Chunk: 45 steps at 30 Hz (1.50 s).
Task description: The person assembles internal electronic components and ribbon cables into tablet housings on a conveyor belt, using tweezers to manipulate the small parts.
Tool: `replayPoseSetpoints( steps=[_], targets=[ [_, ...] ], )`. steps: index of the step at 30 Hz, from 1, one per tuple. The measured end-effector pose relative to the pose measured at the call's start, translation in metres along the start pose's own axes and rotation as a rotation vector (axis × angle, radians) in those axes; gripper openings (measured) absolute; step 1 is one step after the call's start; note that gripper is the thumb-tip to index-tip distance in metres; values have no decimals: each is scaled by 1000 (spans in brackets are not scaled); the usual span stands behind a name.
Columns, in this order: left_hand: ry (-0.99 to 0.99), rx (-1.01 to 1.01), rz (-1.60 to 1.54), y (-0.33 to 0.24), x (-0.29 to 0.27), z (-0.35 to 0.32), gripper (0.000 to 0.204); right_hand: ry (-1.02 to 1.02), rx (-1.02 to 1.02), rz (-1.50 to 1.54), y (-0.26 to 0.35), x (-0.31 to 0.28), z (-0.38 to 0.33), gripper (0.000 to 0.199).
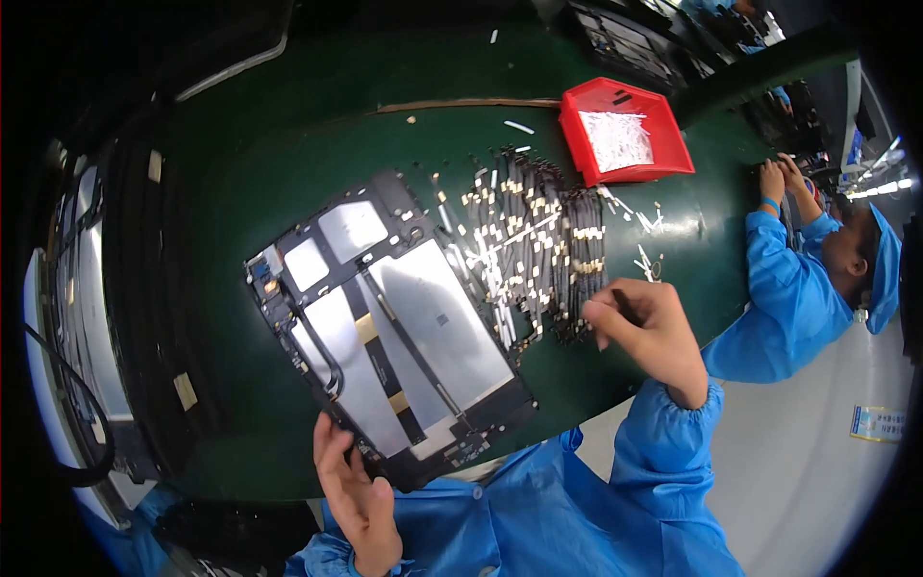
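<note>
An opened tablet chassis [423,288], with silvery battery panels and dark flex cables showing, lies slanted on the green bench in front of me. My left hand [356,490] is at its lower left corner, fingers spread along the edge and thumb apart. Whether it bears any of the chassis's weight cannot be made out. To the right of the chassis, a dense heap of dark flex cables [538,240] with gold and white ends covers the bench. Beside the heap's lower right end, my right hand [649,327] is closed with thumb and fingers pinched together; what they hold, if anything, is hidden.
A red bin [673,159] full of white strips stands behind the cable heap. Loose white strips [649,223] are scattered right of it. Stacked tablet parts [91,288] line the left side. At the far right, a co-worker in blue [798,288] sits at the bench.
</note>
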<state>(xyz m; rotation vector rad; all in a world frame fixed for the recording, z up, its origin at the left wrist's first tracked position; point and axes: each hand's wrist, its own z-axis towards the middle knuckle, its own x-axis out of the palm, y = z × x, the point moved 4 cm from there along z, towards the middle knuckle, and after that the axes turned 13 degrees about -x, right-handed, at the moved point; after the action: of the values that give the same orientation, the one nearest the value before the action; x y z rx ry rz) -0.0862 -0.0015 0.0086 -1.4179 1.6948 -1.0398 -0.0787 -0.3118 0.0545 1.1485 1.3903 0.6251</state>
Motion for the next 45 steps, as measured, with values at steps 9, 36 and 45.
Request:
replayPoseSetpoints(
  steps=[9,36,45],
  targets=[
    [157,-214,-109,3,-8,-18,46,-143,-23,532,26,62,-42,8],
    [-5,173,20,4,-18,23,27,184,-516,-170,50,161,-27,12],
    [9,277,229,2,-19,29,28,237,-599,-201,49,163,-27,16]
  ],
)
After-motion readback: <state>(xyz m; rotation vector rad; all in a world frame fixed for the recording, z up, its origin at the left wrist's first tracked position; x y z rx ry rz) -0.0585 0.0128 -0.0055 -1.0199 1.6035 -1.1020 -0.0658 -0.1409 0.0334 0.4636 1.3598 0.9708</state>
